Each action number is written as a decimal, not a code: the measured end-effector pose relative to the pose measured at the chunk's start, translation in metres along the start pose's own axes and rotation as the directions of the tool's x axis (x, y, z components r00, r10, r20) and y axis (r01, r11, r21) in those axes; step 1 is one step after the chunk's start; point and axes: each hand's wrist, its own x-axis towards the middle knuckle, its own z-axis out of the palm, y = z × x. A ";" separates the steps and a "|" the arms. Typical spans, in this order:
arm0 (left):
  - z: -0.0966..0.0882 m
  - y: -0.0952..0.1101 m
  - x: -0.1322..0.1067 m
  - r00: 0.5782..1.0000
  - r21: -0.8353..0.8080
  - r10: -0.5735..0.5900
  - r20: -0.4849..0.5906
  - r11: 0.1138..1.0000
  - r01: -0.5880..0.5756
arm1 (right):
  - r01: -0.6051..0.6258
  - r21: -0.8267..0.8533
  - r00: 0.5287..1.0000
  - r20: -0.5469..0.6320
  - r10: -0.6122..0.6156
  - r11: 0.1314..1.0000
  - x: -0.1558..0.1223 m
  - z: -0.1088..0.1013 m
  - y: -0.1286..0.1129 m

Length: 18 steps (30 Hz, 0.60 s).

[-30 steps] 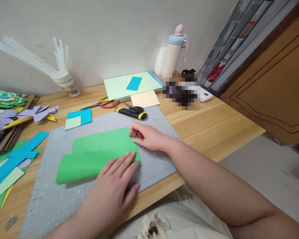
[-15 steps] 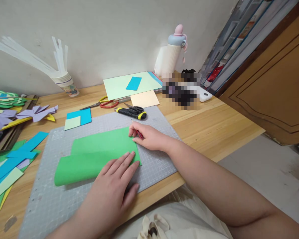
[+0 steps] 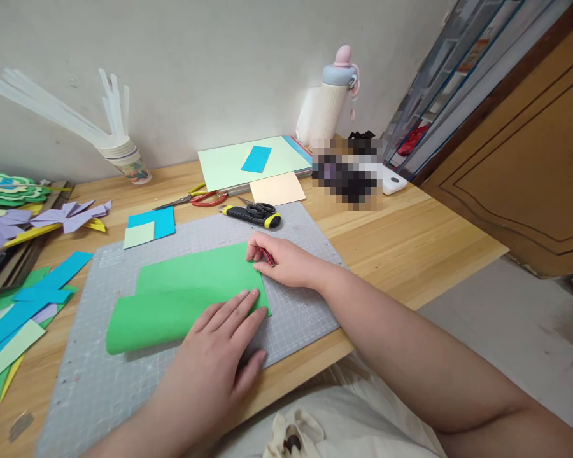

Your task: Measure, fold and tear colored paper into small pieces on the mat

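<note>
We see smooth green paper (image 3: 191, 270) on the gridded grey cutting mat (image 3: 305, 324), its near left side bulging in a rounded fold. Our left hand (image 3: 214, 356) lies flat near its right corner, fingers straight; our right hand (image 3: 279, 259) curls around a slim red-and-black pencil-like stick (image 3: 268, 256).

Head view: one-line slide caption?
Left hand pressing curled green paper on a gray cutting mat, right hand holding a red-and-black object at the paper's edge.

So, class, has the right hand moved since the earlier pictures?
No, not visibly: against the grey cutting mat, the right hand keeps its place at the edge of the green paper.
</note>
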 end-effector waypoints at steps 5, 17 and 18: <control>-0.001 -0.001 0.000 1.000 0.009 0.014 0.016 1.000 -0.014 | 0.008 -0.003 1.000 0.000 -0.008 1.000 0.000 0.000 0.001; -0.001 -0.001 0.001 1.000 -0.011 0.018 0.012 1.000 -0.018 | 0.012 -0.007 1.000 0.000 -0.012 1.000 0.000 0.000 0.002; -0.001 -0.001 0.001 1.000 -0.009 0.018 0.013 1.000 -0.018 | 0.012 -0.007 1.000 -0.001 -0.012 1.000 0.000 0.000 0.002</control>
